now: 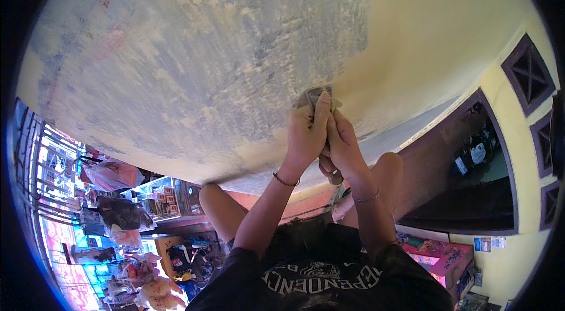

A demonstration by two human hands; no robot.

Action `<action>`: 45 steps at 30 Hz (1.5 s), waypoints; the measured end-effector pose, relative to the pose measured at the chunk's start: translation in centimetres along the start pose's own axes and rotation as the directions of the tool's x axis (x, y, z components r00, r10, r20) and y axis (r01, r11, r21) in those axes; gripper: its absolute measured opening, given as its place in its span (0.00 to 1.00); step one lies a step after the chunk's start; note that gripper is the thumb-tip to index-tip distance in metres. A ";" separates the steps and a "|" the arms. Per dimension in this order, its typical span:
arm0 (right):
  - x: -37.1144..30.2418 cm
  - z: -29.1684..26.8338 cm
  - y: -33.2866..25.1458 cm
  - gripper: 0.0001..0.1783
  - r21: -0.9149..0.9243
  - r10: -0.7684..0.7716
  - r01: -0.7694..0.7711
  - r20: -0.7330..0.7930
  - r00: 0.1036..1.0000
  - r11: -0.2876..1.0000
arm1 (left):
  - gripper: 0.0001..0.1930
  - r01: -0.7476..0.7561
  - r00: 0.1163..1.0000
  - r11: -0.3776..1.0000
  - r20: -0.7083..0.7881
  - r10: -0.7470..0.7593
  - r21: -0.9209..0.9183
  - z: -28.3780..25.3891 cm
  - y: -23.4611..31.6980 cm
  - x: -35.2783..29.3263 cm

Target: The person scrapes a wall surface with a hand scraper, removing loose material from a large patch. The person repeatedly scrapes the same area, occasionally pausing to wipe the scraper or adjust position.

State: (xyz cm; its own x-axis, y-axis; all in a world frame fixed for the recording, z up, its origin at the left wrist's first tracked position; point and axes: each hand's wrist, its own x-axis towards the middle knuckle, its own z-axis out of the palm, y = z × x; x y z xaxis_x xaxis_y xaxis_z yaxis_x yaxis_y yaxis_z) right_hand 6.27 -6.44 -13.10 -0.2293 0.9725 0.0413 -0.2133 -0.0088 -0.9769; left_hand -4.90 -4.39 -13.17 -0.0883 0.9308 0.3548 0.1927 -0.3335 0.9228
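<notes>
My left hand [307, 134] and my right hand [343, 141] are together in front of a large cream wall [247, 52] with rough grey patches. The left thumb presses on a small dark grey flat piece [316, 94] that looks like folded sandpaper, lying close to the wall. Closed against the left hand, my right hand has its fingers near the same piece. A thin tan edge [336, 104] sticks out beside it. What lies between the palms is hidden. Each wrist wears a thin bracelet.
My bent knees [220, 208] are below the wall. Hanging plastic bags [120, 174], a glass display case [162, 196] and a metal grille [50, 158] are at left. A dark-framed opening [471, 175], vent blocks [528, 74] and a pink patterned item [441, 252] are at right.
</notes>
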 end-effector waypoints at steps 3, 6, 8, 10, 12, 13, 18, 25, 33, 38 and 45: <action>-0.1 -0.2 -0.8 0.16 0.057 0.040 -0.040 0.013 0.999 0.998 | 0.21 0.072 0.997 0.993 0.044 -0.068 -0.089 0.7 1.2 0.2; -0.2 -0.1 -1.4 0.16 0.042 0.089 -0.089 0.001 0.996 0.995 | 0.21 0.011 0.980 0.999 -0.199 -0.018 -0.035 2.0 2.1 0.4; -0.2 -0.1 -1.5 0.16 0.014 0.066 -0.066 -0.014 0.998 0.998 | 0.22 -0.084 0.981 0.996 -0.177 0.084 0.011 1.7 2.3 0.9; -0.2 0.0 -1.5 0.16 0.006 0.064 -0.064 -0.008 0.998 0.998 | 0.22 -0.072 0.996 0.996 0.043 0.074 -0.053 0.8 2.4 1.0; -0.3 0.0 -1.3 0.16 0.057 0.083 -0.082 -0.023 0.996 0.995 | 0.22 0.063 0.992 0.990 0.120 -0.047 -0.129 0.6 2.9 0.7; -0.2 -0.1 -1.4 0.16 0.096 -0.004 0.007 -0.026 1.000 0.995 | 0.23 0.073 0.997 0.990 0.035 -0.070 -0.117 0.9 3.3 0.5; -0.1 0.2 -1.9 0.16 -0.037 0.028 -0.028 0.015 0.999 0.999 | 0.23 -0.055 0.991 0.998 -0.120 0.052 -0.025 1.4 3.9 0.7; -0.4 0.9 -1.6 0.15 -0.026 0.137 -0.136 0.045 0.990 0.990 | 0.23 0.137 0.990 0.976 -0.008 -0.141 -0.169 -0.3 0.8 -0.4; -0.3 0.8 -1.0 0.16 -0.037 0.067 -0.066 0.011 0.998 0.997 | 0.23 0.095 0.995 0.980 -0.015 -0.100 -0.176 -0.3 1.0 -0.2; -0.1 0.7 -1.8 0.15 0.012 0.001 -0.002 0.051 0.999 1.000 | 0.25 0.133 0.991 0.991 0.000 -0.133 -0.025 -0.5 -0.1 0.1; 0.1 1.3 -1.8 0.15 -0.089 0.083 -0.081 0.026 0.996 0.993 | 0.26 0.094 0.996 0.991 0.016 -0.093 -0.095 -0.6 -0.1 0.7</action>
State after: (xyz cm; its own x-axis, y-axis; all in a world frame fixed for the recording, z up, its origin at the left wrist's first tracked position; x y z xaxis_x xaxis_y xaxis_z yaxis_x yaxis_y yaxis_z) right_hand 5.43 -6.65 -11.08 -0.2710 0.9620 -0.0347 -0.1091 -0.0665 -0.9918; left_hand -5.60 -3.79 -12.88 -0.0904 0.9601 0.2647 0.0903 -0.2568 0.9622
